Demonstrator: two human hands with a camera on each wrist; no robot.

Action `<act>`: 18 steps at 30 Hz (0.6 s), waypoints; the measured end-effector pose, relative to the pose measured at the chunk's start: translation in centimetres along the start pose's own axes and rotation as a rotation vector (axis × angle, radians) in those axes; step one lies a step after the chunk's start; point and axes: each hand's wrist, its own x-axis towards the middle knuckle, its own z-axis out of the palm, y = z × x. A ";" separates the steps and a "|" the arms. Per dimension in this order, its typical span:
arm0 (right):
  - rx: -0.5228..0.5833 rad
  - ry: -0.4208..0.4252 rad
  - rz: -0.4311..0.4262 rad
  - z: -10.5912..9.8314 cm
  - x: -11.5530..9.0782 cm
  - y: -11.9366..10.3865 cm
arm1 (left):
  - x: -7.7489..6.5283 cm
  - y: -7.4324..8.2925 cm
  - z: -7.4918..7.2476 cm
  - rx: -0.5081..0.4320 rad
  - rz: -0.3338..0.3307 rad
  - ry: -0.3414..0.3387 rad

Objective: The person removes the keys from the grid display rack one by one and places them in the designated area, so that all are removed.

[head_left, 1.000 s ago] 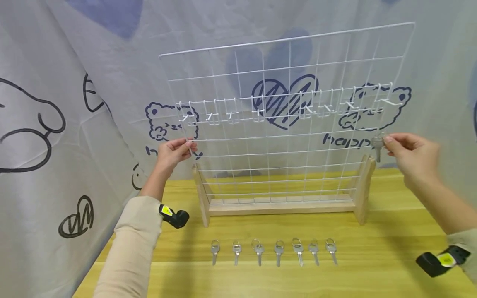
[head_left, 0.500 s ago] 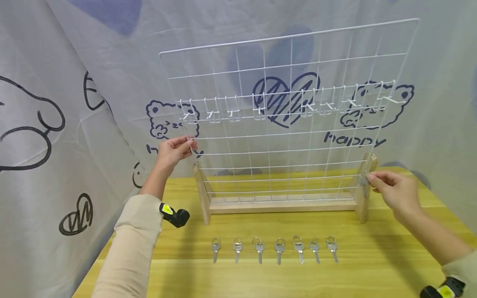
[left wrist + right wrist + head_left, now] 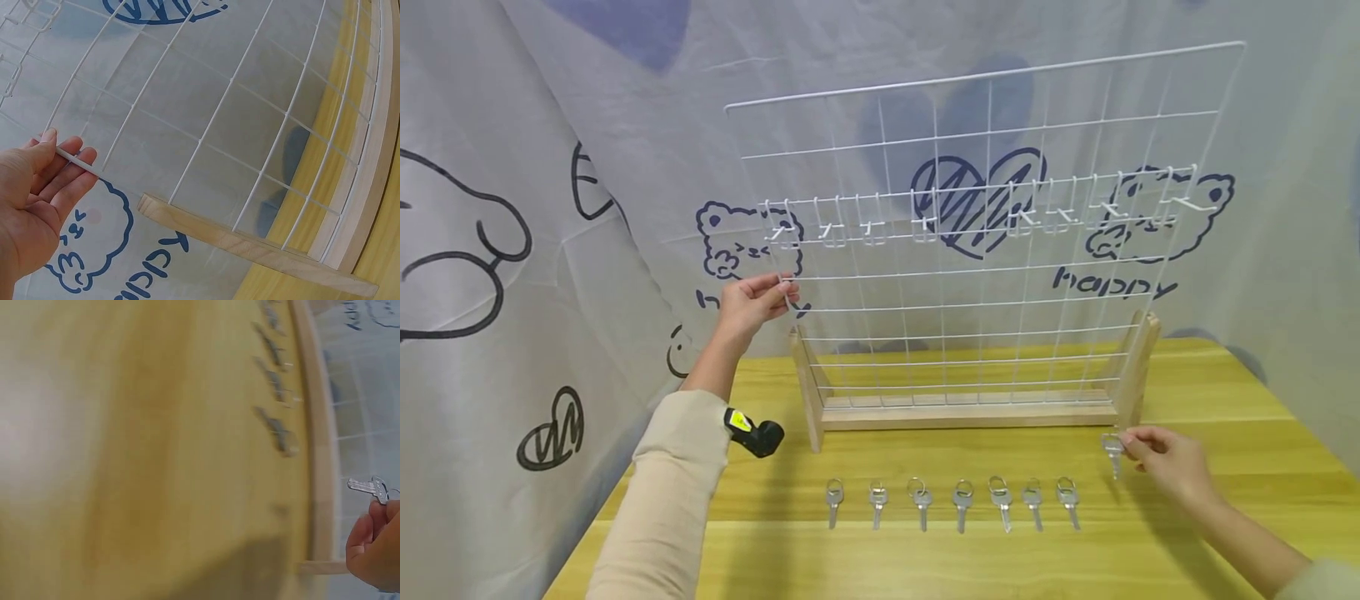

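Note:
A white wire grid panel (image 3: 977, 275) stands upright in a wooden base (image 3: 970, 415). With thumb and fingers, my left hand (image 3: 751, 307) grips its left side wire, also plain in the left wrist view, where the hand (image 3: 37, 200) pinches the edge. My right hand (image 3: 1172, 467) pinches a silver key (image 3: 1113, 454) by its ring end, just over the table at the right of a row of keys. In the right wrist view that key (image 3: 369, 486) points away from the fingertips. Several white hooks (image 3: 925, 227) hang along one grid wire with nothing on them.
Several silver keys with rings, such as one key (image 3: 962, 504), lie in a row on the yellow wood-grain table (image 3: 925, 567) in front of the base. A printed curtain (image 3: 610, 250) hangs behind and at the left.
My right hand has come down with the key from beside the grid's right edge to just above the table, right of the row. The left hand stays on the grid wire.

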 end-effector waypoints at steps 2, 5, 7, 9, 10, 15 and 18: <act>-0.058 -0.021 0.020 0.7 -0.5 0.6 | 0.0 0.1 0.0 0.007 -0.006 0.004; -0.143 -0.036 0.042 1.6 -1.2 1.4 | -0.1 0.1 0.0 0.019 -0.011 0.007; -0.173 -0.041 0.053 2.2 -1.5 1.8 | -0.1 0.1 0.1 0.023 -0.012 0.013; -0.175 -0.045 0.073 2.6 -1.7 2.1 | -0.1 0.1 0.2 0.028 -0.007 0.018; -0.168 -0.045 0.083 2.8 -1.8 2.1 | -0.2 0.0 0.2 0.029 -0.005 0.021; -0.180 -0.038 0.097 3.4 -2.0 2.3 | -0.1 -0.1 0.3 0.029 0.006 0.030; -0.203 -0.040 0.093 3.4 -2.0 2.3 | -0.1 0.0 0.3 0.021 0.012 0.040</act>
